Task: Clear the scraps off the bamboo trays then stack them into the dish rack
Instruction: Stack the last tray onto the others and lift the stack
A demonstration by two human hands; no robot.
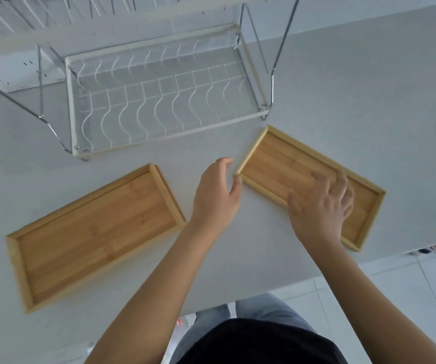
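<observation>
Two bamboo trays lie flat on the white table. The left bamboo tray (pixel 93 232) looks bare inside. Over the right bamboo tray (pixel 272 164) my right hand (pixel 322 206) is spread flat with fingers apart, blurred by motion, covering its near half. My left hand (pixel 217 193) curls at that tray's near-left corner, thumb touching the rim, holding nothing. No scraps show on either tray; anything under my right hand is hidden. The white wire dish rack (pixel 159 101) stands behind both trays with nothing in its lower tier.
The rack's metal legs (pixel 272 74) and an upper tier (pixel 54 11) rise at the back. The table's near edge (pixel 316 274) runs just below the right tray, with tiled floor beyond. My legs and dark shirt fill the bottom.
</observation>
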